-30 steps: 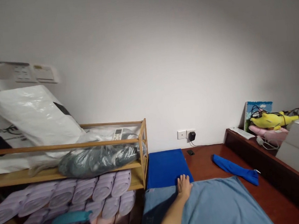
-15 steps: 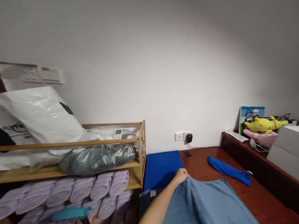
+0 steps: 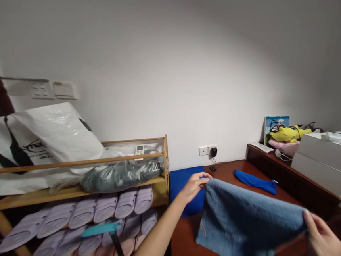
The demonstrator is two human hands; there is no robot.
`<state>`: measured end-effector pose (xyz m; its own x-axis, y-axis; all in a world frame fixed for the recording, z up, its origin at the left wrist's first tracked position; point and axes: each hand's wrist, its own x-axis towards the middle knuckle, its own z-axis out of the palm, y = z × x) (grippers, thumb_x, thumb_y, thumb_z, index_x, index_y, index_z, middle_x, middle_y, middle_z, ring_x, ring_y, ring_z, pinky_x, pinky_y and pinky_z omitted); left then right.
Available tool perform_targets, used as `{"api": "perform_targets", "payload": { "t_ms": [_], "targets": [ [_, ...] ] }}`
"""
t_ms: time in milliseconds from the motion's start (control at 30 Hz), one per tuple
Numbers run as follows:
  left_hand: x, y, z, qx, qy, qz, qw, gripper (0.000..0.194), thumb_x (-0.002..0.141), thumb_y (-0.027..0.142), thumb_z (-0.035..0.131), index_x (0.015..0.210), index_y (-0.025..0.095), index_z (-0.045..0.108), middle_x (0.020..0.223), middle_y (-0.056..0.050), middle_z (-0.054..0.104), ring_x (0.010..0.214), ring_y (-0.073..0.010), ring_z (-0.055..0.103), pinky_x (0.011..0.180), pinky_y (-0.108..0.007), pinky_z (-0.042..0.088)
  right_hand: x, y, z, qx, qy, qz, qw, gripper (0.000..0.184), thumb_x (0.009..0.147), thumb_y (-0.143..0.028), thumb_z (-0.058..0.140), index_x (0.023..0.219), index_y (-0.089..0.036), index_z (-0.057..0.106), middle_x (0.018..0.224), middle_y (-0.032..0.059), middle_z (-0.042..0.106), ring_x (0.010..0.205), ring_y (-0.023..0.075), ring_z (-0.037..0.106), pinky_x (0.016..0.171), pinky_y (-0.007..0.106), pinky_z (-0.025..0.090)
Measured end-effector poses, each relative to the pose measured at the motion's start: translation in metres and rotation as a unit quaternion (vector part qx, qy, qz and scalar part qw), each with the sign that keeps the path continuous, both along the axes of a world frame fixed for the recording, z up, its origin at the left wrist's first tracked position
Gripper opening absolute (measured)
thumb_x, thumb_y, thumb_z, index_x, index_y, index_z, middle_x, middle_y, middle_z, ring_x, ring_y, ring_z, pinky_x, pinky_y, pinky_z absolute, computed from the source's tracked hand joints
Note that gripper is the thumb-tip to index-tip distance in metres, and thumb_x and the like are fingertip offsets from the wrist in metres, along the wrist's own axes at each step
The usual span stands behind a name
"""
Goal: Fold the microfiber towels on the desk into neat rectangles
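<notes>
Blue-grey cloth [image 3: 244, 217] now raised, upper edge stretched between both grips; half second ago, most lay over table [image 3: 184, 240], only left grip [image 3: 195, 186] in view. Left grip pinched on one end, right grip [image 3: 323, 236] clamped on other. Bare table now shows below left grip; blue flat item [image 3: 183, 179] just behind it. Two-ended hold likely gives better control of cloth.

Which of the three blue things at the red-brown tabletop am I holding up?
The greyish-blue cloth, its top edge stretched between your left hand and right hand. The bright blue flat piece and the narrow blue piece both lie on the tabletop.
</notes>
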<state>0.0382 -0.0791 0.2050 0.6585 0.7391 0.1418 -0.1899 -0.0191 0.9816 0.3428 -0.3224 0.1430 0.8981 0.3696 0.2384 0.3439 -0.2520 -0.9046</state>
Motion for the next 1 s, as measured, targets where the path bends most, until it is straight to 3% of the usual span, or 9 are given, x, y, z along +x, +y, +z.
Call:
{"api": "perform_targets", "payload": {
  "t_ms": [133, 300, 433, 533, 700, 833, 900, 1000],
  "targets": [
    [-0.032, -0.017, 0.028, 0.008, -0.013, -0.018, 1.000, 0.036, 0.065, 0.034, 0.075, 0.094, 0.013, 0.066, 0.083, -0.003, 0.068, 0.077, -0.0144, 0.060, 0.075, -0.027, 0.043, 0.000, 0.029, 0.044, 0.113, 0.012, -0.003, 0.993, 0.053, 0.068, -0.063, 0.058, 0.090, -0.016, 0.067, 0.086, 0.0062, 0.068, 0.082, 0.0234, 0.060, 0.073, 0.032, 0.045],
    [-0.053, -0.026, 0.041, 0.029, -0.013, 0.030, 0.999, 0.036, 0.065, 0.033, 0.076, 0.093, 0.013, 0.066, 0.075, -0.001, 0.069, 0.071, -0.0141, 0.060, 0.073, -0.027, 0.043, -0.002, 0.063, 0.064, 0.236, 0.092, 0.067, 0.965, 0.062, 0.059, -0.055, 0.072, 0.104, -0.013, 0.061, 0.065, -0.0006, 0.062, 0.054, 0.0109, 0.049, 0.050, 0.024, 0.040],
    [-0.061, -0.027, 0.043, 0.044, -0.018, 0.077, 0.996, 0.035, 0.068, 0.040, 0.072, 0.089, 0.012, 0.066, 0.078, -0.003, 0.070, 0.073, -0.0157, 0.061, 0.074, -0.029, 0.044, 0.003, 0.086, 0.069, 0.227, 0.173, 0.186, 0.940, 0.052, 0.060, -0.052, 0.073, 0.095, -0.015, 0.062, 0.048, -0.0073, 0.048, 0.041, 0.0068, 0.038, 0.038, 0.021, 0.031],
    [-0.067, -0.026, 0.044, 0.056, -0.012, 0.102, 0.993, 0.035, 0.066, 0.040, 0.074, 0.087, 0.013, 0.067, 0.077, -0.003, 0.070, 0.072, -0.0155, 0.062, 0.074, -0.029, 0.045, 0.005, 0.096, 0.071, 0.209, 0.191, 0.272, 0.920, 0.049, 0.058, -0.049, 0.075, 0.090, -0.014, 0.065, 0.060, -0.0004, 0.060, 0.052, 0.0121, 0.052, 0.047, 0.025, 0.043],
    [-0.080, -0.023, 0.045, 0.073, 0.017, 0.129, 0.989, 0.036, 0.066, 0.038, 0.074, 0.091, 0.014, 0.066, 0.076, -0.003, 0.071, 0.071, -0.0155, 0.062, 0.071, -0.028, 0.046, 0.001, 0.104, 0.073, 0.184, 0.208, 0.385, 0.880, 0.061, 0.056, -0.040, 0.078, 0.110, -0.017, 0.062, 0.082, 0.0034, 0.068, 0.070, 0.0166, 0.062, 0.064, 0.030, 0.051],
    [-0.090, -0.017, 0.044, 0.098, 0.047, 0.145, 0.984, 0.039, 0.063, 0.037, 0.076, 0.093, 0.013, 0.066, 0.075, -0.004, 0.071, 0.070, -0.0156, 0.063, 0.069, -0.027, 0.046, -0.002, 0.109, 0.077, 0.164, 0.110, 0.362, 0.911, 0.057, 0.059, -0.045, 0.075, 0.108, -0.018, 0.065, 0.095, 0.0055, 0.070, 0.087, 0.0201, 0.062, 0.077, 0.031, 0.050],
    [-0.094, -0.014, 0.044, 0.113, 0.064, 0.158, 0.979, 0.038, 0.062, 0.038, 0.076, 0.090, 0.014, 0.067, 0.072, -0.003, 0.071, 0.067, -0.0153, 0.062, 0.066, -0.027, 0.045, -0.003, 0.110, 0.080, 0.143, 0.021, 0.345, 0.927, 0.053, 0.063, -0.050, 0.071, 0.104, -0.018, 0.067, 0.096, 0.0055, 0.070, 0.088, 0.0198, 0.061, 0.079, 0.030, 0.048],
    [-0.096, -0.010, 0.043, 0.133, 0.092, 0.182, 0.970, 0.033, 0.062, 0.038, 0.075, 0.083, 0.014, 0.069, 0.064, -0.001, 0.069, 0.061, -0.0143, 0.060, 0.060, -0.025, 0.044, -0.002, 0.112, 0.082, 0.119, -0.112, 0.330, 0.930, 0.050, 0.069, -0.057, 0.062, 0.099, -0.018, 0.070, 0.092, 0.0058, 0.069, 0.083, 0.0180, 0.060, 0.077, 0.029, 0.047]
  ]
}}
